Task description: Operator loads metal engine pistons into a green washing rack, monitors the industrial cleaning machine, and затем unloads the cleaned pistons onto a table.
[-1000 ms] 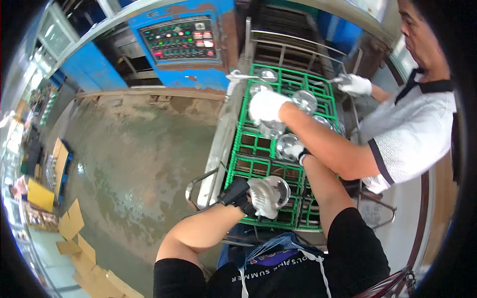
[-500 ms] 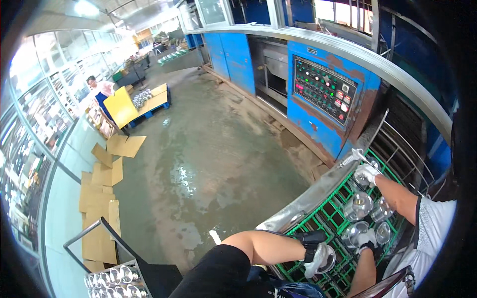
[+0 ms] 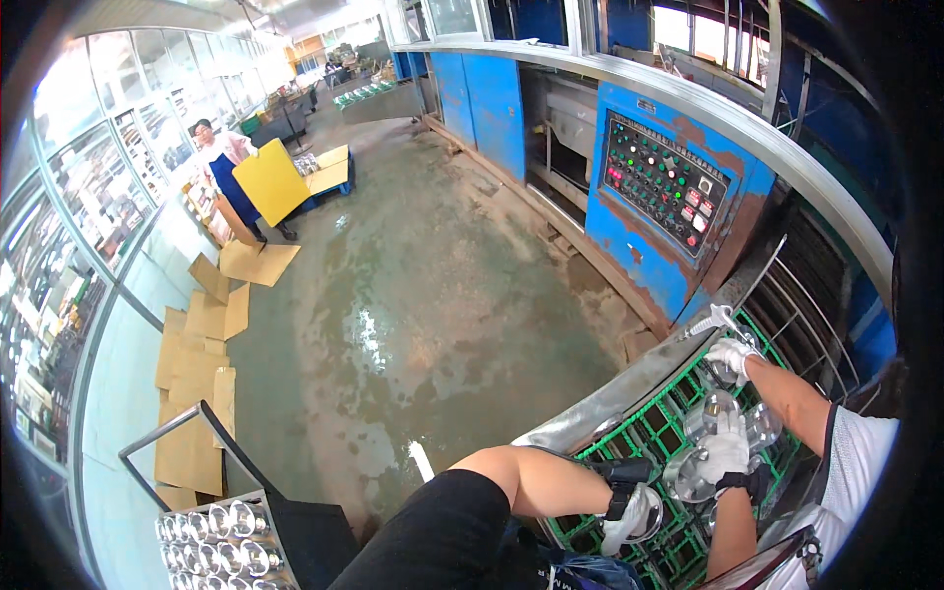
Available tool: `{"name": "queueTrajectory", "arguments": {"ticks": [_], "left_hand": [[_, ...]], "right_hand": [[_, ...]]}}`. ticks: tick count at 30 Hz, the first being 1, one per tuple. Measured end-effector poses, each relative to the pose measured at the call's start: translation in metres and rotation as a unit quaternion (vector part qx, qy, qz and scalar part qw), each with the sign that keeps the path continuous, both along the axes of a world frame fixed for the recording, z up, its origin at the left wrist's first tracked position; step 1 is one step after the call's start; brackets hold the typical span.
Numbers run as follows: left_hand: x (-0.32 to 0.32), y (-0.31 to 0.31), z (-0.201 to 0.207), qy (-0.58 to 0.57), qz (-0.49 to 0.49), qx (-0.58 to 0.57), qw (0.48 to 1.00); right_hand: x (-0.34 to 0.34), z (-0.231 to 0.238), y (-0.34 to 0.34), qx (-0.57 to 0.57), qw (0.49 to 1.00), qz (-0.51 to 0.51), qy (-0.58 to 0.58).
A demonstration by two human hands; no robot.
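Observation:
My left hand (image 3: 618,531), in a white glove below a black wrist strap, is closed round a shiny round metal cup (image 3: 649,513) at the near left of the green rack (image 3: 639,401). Farther right, my gloved right hand (image 3: 726,452) lies with its fingers stretched out over the cups. One metal cup (image 3: 689,476) sits beside its thumb side, and another cup (image 3: 706,413) stands just beyond; contact with them is hard to tell. A co-worker's gloved hand (image 3: 730,358) is at another cup near the rack's far end.
A co-worker's white sleeve (image 3: 863,457) crosses close on the right. Beyond the rack stands a blue control cabinet (image 3: 644,258). A cart (image 3: 218,536) of metal cups is at lower left, near flattened cardboard (image 3: 187,433). Another person (image 3: 228,177) holds a yellow sheet (image 3: 270,184).
My right hand has moved up and forward over the cups, its fingers now straighter. My left hand stays at its cup. The distant person has shifted the yellow sheet, and the view has moved slightly.

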State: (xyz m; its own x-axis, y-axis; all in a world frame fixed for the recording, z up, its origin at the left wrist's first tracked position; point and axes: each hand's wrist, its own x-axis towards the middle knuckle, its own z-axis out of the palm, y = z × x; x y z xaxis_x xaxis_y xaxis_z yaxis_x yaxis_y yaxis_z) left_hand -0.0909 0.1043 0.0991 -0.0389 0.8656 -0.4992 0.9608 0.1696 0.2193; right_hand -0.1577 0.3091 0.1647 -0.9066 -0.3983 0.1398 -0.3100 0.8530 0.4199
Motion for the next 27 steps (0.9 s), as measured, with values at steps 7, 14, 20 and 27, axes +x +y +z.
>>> {"name": "queueTrajectory", "arguments": {"ticks": [7,14,20,27], "left_hand": [[-0.010,-0.004,0.005,-0.012,0.001,0.004,1.000],[0.000,0.005,-0.047,0.062,0.039,0.020,0.997],[-0.003,0.016,-0.078,0.073,0.035,0.031,0.996],[-0.038,-0.016,0.019,-0.128,-0.075,0.039,0.988]], "right_hand": [[-0.024,-0.006,0.001,-0.103,0.960,-0.211,-0.151],[-0.025,-0.006,-0.020,-0.140,0.949,-0.225,-0.169],[-0.008,-0.019,0.002,-0.097,0.951,-0.178,-0.234],[0.051,0.008,-0.010,-0.190,0.965,-0.139,-0.112]]}}
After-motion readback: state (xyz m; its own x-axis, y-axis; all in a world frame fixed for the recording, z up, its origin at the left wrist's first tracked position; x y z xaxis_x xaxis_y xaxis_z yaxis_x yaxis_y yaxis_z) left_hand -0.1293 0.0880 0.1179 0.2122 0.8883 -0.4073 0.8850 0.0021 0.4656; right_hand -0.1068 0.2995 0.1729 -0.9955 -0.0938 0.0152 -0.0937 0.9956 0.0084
